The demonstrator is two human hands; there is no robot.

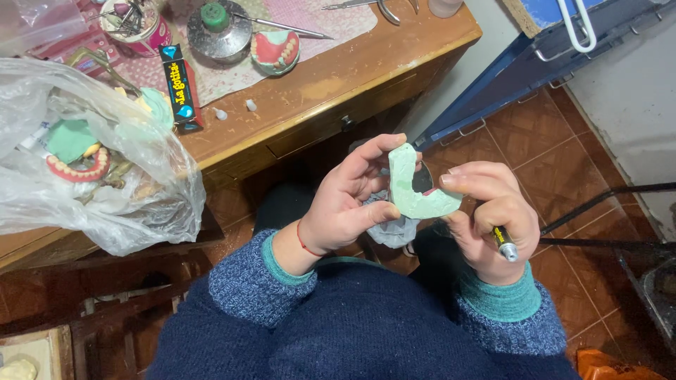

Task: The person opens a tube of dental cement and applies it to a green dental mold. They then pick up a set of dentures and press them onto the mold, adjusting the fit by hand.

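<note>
My left hand pinches the green horseshoe-shaped dental cast between thumb and fingers; my right hand steadies it, fist closed around a slim tool.

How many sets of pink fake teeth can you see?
2: one pink denture on a green base on the wooden desk, one pink denture arch inside the clear plastic bag. More may hide in the bag.
</note>
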